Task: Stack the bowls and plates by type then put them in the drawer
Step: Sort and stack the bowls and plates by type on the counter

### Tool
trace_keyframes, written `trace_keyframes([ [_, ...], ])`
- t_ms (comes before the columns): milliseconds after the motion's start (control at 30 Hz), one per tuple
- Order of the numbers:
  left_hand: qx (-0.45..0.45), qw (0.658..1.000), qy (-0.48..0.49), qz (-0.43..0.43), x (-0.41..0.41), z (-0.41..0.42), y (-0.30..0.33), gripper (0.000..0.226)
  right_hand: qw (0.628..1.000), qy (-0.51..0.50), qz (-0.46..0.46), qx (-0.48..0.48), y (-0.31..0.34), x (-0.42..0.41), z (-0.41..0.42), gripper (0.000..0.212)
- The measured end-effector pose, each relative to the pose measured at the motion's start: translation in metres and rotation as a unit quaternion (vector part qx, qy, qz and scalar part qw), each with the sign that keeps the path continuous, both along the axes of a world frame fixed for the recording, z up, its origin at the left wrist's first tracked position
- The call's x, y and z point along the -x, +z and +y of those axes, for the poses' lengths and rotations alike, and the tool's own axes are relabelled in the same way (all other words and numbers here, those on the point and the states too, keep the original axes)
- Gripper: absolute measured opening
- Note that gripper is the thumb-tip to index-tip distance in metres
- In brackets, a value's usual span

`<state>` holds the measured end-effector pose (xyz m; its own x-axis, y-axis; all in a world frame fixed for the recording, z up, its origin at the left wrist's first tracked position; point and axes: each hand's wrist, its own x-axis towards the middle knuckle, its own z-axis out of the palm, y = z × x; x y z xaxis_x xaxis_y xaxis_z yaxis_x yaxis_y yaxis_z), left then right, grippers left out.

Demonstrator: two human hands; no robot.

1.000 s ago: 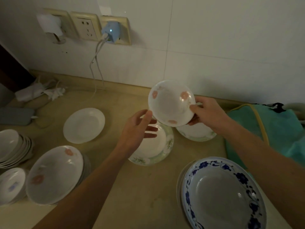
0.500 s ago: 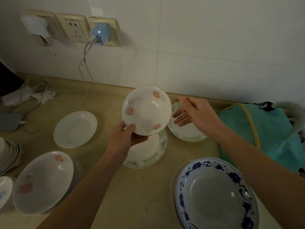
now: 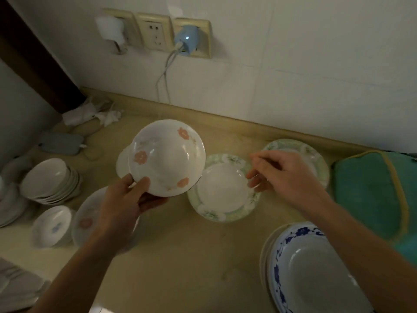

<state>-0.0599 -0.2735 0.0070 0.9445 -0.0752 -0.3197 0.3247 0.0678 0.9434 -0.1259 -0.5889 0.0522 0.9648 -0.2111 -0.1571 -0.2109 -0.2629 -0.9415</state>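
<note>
My left hand [image 3: 126,199] grips a white bowl with pink flowers [image 3: 167,158] by its near rim and holds it tilted above the counter. Below and left of it lies a matching pink-flower dish [image 3: 86,219], partly hidden by my arm. My right hand [image 3: 284,175] hovers with loosely bent fingers and holds nothing, over the gap between two green-rimmed plates: a near green-rimmed plate [image 3: 223,190] and a far green-rimmed plate [image 3: 316,159]. A small white plate [image 3: 121,163] peeks out behind the held bowl.
A stack of white bowls [image 3: 48,179] and a small blue-marked bowl [image 3: 52,224] sit at the left. A blue-patterned plate [image 3: 316,272] lies front right, a teal cloth [image 3: 372,190] right. Sockets and a charger cable [image 3: 163,75] are on the back wall.
The flowered bowl passed from my right hand to my left and moved left. My right hand let go and drew back over the green-rimmed plates. The view swung left.
</note>
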Motion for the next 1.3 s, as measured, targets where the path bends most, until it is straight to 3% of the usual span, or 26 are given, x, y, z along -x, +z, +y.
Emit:
trace_keyframes([
  [233,-0.066,0.997,0.02,-0.019,0.029,0.082,0.026,0.018,0.991,0.13,-0.009,0.024,0.002,-0.031,0.13,0.041],
  [333,-0.073,0.997,0.022,-0.001,0.035,0.111,0.032,0.017,0.988,0.151,-0.021,0.015,-0.003,-0.039,0.174,0.03],
  [533,-0.171,0.985,-0.012,0.021,0.03,0.161,0.032,0.013,0.988,0.137,-0.006,0.075,-0.026,-0.045,0.236,0.013],
  [767,-0.339,0.938,-0.067,-0.005,0.018,0.191,0.007,0.005,0.985,0.103,0.032,0.133,-0.043,-0.041,0.267,0.02],
  [1100,-0.438,0.885,-0.147,-0.054,0.005,0.201,-0.018,0.023,0.976,0.04,0.049,0.209,-0.058,-0.021,0.278,0.014],
  [1300,-0.428,0.886,-0.164,-0.069,0.001,0.205,-0.029,0.026,0.966,0.014,0.027,0.255,-0.058,-0.018,0.285,0.012],
])
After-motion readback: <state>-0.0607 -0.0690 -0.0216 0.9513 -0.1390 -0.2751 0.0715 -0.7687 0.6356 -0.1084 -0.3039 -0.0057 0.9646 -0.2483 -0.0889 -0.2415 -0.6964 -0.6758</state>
